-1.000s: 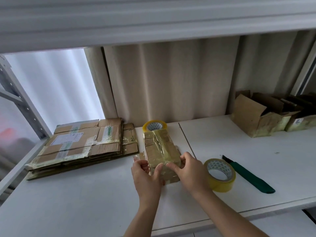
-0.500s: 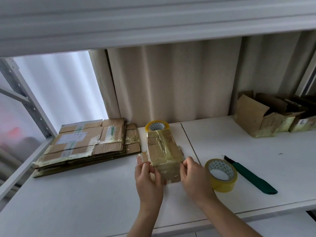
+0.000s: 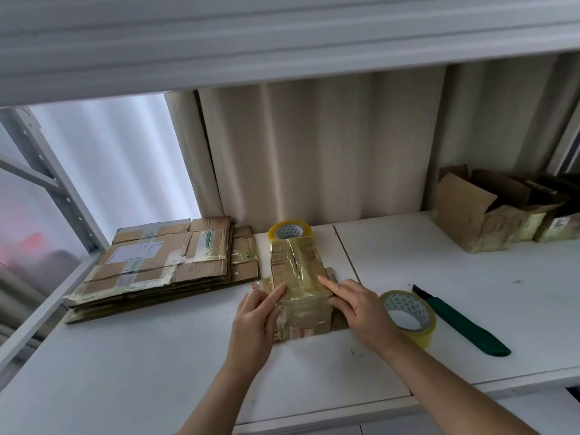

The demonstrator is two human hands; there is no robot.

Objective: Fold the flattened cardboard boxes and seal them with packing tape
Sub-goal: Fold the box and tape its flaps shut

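Both hands flat, fingers straight: left hand (image 3: 255,315) and right hand (image 3: 356,304) press the taped box (image 3: 298,271). Far tape roll (image 3: 290,230) half hidden behind it.

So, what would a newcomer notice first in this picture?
First, the small tape-wrapped cardboard box at the centre of the white table, with the left hand and right hand pressing it. Then the stack of flattened cardboard boxes at the left.
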